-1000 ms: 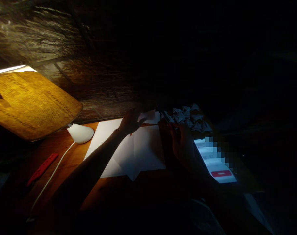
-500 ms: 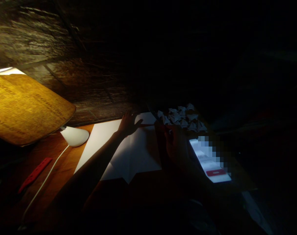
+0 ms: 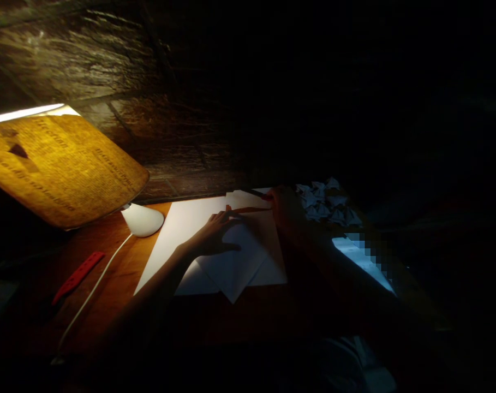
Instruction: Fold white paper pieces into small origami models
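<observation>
My left hand (image 3: 215, 234) lies flat on white paper, thumb spread from the fingers. Under it is a folded white sheet (image 3: 231, 278), its pointed corner toward me, on top of a wider white sheet (image 3: 161, 251). My right hand (image 3: 286, 204), mostly in shadow, is closed at the paper's far right edge around a thin dark stick-like tool (image 3: 256, 192) that points left; its exact kind is too dark to tell. A small reddish thing (image 3: 228, 207) shows just beyond my left fingertips.
A lamp with a printed yellow shade (image 3: 67, 164) and white base (image 3: 143, 220) stands left, its white cord (image 3: 94, 295) running toward me. Near it lies a red strip (image 3: 78, 277). Several folded white paper pieces (image 3: 321, 202) sit back right, beyond a lit phone (image 3: 362, 262).
My left hand has drawn back toward me across the paper. My right hand has moved toward the far edge, its forearm now covering part of the phone. The view has shifted slightly.
</observation>
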`<state>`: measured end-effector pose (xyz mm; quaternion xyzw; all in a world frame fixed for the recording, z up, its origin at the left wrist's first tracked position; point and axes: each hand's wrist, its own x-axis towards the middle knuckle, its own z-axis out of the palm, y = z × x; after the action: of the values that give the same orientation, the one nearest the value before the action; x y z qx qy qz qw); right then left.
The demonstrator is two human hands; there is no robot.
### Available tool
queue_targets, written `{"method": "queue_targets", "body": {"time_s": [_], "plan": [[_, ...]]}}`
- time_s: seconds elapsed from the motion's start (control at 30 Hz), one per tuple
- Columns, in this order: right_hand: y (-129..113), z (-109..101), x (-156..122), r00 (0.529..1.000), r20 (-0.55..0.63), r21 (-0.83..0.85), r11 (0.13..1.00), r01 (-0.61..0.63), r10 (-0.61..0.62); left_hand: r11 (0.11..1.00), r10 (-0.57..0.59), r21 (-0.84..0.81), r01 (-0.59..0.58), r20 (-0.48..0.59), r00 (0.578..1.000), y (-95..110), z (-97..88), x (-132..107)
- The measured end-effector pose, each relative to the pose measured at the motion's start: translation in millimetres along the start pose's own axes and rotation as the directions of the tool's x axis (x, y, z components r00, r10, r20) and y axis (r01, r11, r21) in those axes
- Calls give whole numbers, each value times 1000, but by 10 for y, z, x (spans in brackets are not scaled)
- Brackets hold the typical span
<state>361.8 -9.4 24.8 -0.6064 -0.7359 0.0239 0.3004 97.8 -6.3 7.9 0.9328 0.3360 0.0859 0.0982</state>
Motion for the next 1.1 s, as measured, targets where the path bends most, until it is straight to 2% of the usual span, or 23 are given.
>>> {"method": "queue_targets", "body": {"time_s": [0.13, 0.3, 0.43, 0.57, 0.67, 0.77, 0.83, 0.93, 1.1], "plan": [[-16, 259, 287, 997, 53, -30, 998, 55, -54, 999, 4, -48, -7, -57, 998, 14, 86, -13], [39, 452, 389, 993, 110, -57, 997, 42, -36, 998, -24, -62, 18, -96, 995, 40, 109, -28], [66, 503, 341, 991, 133, -28, 1000, -6, 9, 998, -44, -59, 38, -97, 994, 61, 125, -12], [-11, 523, 252, 1000, 21, 52, 998, -21, 20, 997, -52, -71, 44, -127, 991, 74, 155, 8], [-124, 520, 126, 997, -70, 161, 986, 48, -37, 992, -93, -95, 78, -166, 982, 93, 172, 35], [-227, 492, -58, 993, -71, 328, 938, 111, -93, 977, -180, -144, 155, -174, 968, 126, 188, 75], [-267, 468, -185, 996, -36, 431, 898, 85, -77, 953, -238, -235, 189, -202, 950, 149, 190, 99], [-277, 429, -326, 997, 73, 567, 823, -29, -15, 902, -290, -397, 166, -274, 917, 175, 149, 123], [-215, 312, -362, 967, 204, 680, 688, -254, 155, 791, -386, -600, 121, -335, 859, 224, 25, 202]]}}
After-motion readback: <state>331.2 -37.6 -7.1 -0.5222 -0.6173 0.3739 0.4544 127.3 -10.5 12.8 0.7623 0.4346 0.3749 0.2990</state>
